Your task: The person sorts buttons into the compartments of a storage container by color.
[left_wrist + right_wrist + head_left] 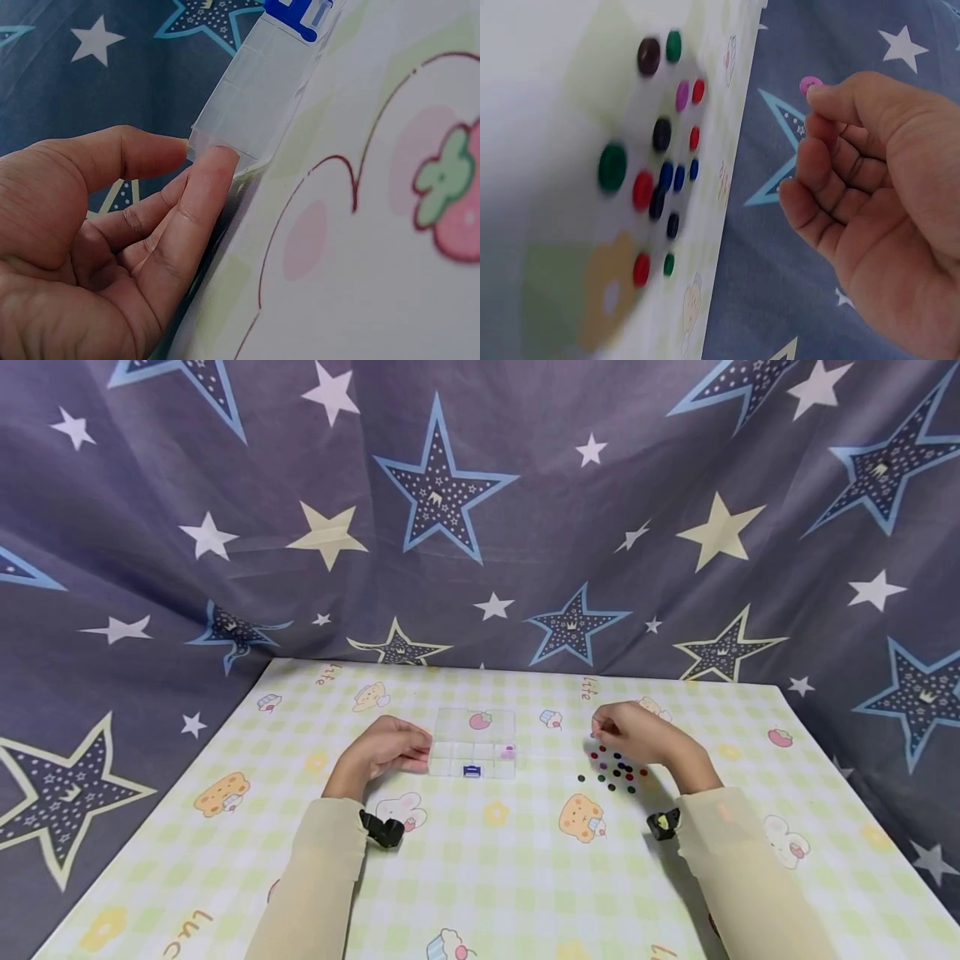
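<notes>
A clear plastic compartment box [472,768] with a blue latch [472,771] lies on the table, its see-through lid [457,724] folded back. Something pink or purple [509,750] shows in its far-right compartment. My left hand [392,745] is at the box's left side; in the left wrist view the thumb and a finger of that hand [142,217] pinch a corner of the box [251,94]. Between thumb and forefinger my right hand [877,165] holds a pink button [810,84], raised over the scattered buttons [628,768].
Loose red, green, blue, black and purple buttons lie spread below the right hand. A checked cloth with cartoon prints covers the table [495,868]. Behind its far edge hangs a dark star-patterned curtain [525,527].
</notes>
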`<state>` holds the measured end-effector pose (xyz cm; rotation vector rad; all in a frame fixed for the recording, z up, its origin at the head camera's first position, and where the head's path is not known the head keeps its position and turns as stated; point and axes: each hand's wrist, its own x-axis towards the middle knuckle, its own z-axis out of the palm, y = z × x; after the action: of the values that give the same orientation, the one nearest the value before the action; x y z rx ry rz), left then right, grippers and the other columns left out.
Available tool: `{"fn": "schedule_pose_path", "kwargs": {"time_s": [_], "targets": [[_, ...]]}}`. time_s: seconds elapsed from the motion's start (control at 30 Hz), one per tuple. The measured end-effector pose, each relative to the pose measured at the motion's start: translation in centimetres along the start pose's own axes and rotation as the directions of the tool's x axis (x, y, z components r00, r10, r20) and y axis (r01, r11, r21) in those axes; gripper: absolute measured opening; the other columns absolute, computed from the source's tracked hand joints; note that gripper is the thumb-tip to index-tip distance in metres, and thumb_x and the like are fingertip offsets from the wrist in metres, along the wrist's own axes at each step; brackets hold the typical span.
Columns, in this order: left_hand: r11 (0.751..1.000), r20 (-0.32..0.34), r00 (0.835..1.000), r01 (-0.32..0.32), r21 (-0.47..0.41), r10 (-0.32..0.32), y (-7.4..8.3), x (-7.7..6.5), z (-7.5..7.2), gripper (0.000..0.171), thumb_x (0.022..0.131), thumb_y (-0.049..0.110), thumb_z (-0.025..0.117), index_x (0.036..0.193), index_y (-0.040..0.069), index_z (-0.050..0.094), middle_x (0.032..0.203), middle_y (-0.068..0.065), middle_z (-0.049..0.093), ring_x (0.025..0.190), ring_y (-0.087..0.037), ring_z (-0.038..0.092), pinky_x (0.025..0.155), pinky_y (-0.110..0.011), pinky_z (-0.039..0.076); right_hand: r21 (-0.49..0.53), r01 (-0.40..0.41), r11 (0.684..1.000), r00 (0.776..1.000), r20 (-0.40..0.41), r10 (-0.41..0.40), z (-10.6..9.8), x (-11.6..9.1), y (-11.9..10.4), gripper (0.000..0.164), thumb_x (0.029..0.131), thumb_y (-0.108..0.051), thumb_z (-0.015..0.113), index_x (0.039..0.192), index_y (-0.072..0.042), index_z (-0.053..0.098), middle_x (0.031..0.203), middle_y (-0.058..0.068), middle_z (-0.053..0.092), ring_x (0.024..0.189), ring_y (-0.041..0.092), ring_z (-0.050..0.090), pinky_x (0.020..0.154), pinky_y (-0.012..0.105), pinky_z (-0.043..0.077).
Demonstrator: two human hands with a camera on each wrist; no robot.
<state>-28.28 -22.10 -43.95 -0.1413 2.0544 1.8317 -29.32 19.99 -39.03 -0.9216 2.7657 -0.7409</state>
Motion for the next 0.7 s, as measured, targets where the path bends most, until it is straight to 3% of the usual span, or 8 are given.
{"fn": "schedule_pose_path", "kwargs": {"time_s": [0.33, 0.7], "targets": [[1.000, -0.005, 1.000, 0.001, -0.009, -0.001, -0.1, 0.1, 0.0, 0.033, 0.097, 0.002, 0.065, 0.125, -0.014, 0.062, 0.094, -0.017, 0.068, 0.077, -0.020, 0.068, 0.077, -0.033, 0.067, -0.004, 0.059, 0.998, 0.998, -0.012, -0.059, 0.5, 1.5, -1.6, 0.019, 0.099, -0.003, 0.059, 0.082, -0.009, 0.060, 0.064, -0.005, 0.042, 0.056, 0.009, 0.039, 0.055, 0.023, 0.038], [1.000, -0.011, 1.000, 0.004, -0.015, -0.004, -0.2, 0.1, 0.1, 0.031, 0.097, 0.002, 0.065, 0.123, -0.014, 0.063, 0.091, -0.016, 0.068, 0.075, -0.020, 0.068, 0.076, -0.033, 0.067, 0.019, 0.112, 0.993, 0.994, 0.001, -0.112, 1.3, 3.2, -3.3, 0.012, 0.099, -0.001, 0.058, 0.091, -0.001, 0.066, 0.063, -0.006, 0.043, 0.056, 0.008, 0.039, 0.056, 0.023, 0.039]]}}
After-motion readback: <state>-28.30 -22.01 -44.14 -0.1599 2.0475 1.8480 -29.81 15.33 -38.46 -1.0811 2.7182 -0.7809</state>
